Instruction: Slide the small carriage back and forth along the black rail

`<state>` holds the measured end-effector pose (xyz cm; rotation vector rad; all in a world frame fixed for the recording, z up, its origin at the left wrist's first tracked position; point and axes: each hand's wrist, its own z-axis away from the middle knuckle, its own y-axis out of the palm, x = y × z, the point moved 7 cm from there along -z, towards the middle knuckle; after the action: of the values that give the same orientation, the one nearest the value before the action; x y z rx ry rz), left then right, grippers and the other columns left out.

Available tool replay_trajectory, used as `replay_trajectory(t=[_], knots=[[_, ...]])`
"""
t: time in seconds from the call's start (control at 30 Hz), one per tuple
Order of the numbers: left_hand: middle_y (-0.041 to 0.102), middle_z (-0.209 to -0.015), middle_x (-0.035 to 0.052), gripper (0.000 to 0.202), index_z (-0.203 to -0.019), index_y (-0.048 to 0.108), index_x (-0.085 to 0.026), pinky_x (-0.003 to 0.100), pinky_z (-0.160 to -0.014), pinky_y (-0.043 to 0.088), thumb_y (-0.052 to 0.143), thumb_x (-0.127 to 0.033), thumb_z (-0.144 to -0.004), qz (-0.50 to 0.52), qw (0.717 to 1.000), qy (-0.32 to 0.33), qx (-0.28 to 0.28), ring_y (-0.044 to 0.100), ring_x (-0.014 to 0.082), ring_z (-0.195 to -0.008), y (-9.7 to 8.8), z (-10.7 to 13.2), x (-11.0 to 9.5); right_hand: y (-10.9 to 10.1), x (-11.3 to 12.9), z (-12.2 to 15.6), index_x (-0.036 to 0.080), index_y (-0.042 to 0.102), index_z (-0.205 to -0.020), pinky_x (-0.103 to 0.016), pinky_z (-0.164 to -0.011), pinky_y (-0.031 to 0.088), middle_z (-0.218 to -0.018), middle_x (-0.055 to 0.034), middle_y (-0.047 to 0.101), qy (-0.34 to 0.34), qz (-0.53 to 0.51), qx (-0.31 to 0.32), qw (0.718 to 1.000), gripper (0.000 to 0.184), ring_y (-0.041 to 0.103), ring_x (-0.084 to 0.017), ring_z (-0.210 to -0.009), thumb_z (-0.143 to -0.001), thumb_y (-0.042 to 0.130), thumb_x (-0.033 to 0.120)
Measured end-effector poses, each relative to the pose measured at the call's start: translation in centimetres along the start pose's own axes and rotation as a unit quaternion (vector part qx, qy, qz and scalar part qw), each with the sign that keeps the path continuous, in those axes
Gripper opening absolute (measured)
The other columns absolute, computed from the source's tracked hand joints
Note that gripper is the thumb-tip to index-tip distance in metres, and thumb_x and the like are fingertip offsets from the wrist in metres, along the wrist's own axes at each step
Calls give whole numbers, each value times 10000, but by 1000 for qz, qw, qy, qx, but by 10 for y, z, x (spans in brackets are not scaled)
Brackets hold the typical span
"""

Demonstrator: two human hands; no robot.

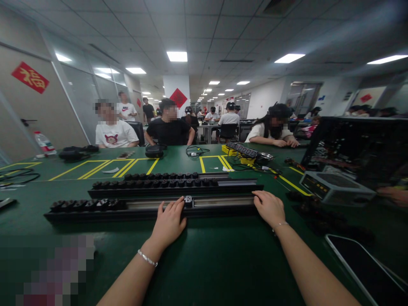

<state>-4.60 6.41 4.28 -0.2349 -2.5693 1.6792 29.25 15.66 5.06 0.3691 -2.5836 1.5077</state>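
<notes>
Several black modules [89, 205] sit in a row at the left end of the front rail [219, 212] on the green table [223, 263]; with one lone module [188, 202] mid-channel and bare channel to its right, this rail looks under half filled. Two rails behind [240, 188] carry longer rows. Fingers spread, the left hand [168, 222] rests by the lone module, perhaps touching it, while the right hand [270, 208] bends its fingers at the rail's right end; whether either grips, I cannot tell.

The front rail [110, 216] looks matt black, the strip [226, 201] along it metallic, the tabletop [223, 263] beneath it smooth
</notes>
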Motion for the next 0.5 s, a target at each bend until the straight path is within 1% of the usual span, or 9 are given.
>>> replay_trajectory(t=[0.1,0.2,0.5], knots=[[448,-1403,46,469,-1262,460,-231,504,-1059,252,447,-301,-798,2,1000,0,-1,506,237,-1160,0,0,1,-1,0,0,246,653,-1032,-373,-923,370,-1139,-19,645,2,1,1,1000,362,527,-204,-1113,-834,353,294],[449,-1403,42,468,-1257,466,-241,487,-1044,266,455,-307,-794,-3,1000,-1,-2,517,237,-1137,0,0,1,-1,1,0,250,656,-1026,-376,-921,369,-1137,-18,647,3,2,1,1000,361,528,-205,-1114,-835,352,295],[435,-1413,22,469,-1261,464,-265,507,-1041,250,468,-307,-794,-16,1000,-3,0,507,236,-1141,1,0,0,-1,1,0,236,654,-1030,-382,-907,375,-1123,-29,651,2,0,1,1000,361,530,-207,-1106,-835,356,295]])
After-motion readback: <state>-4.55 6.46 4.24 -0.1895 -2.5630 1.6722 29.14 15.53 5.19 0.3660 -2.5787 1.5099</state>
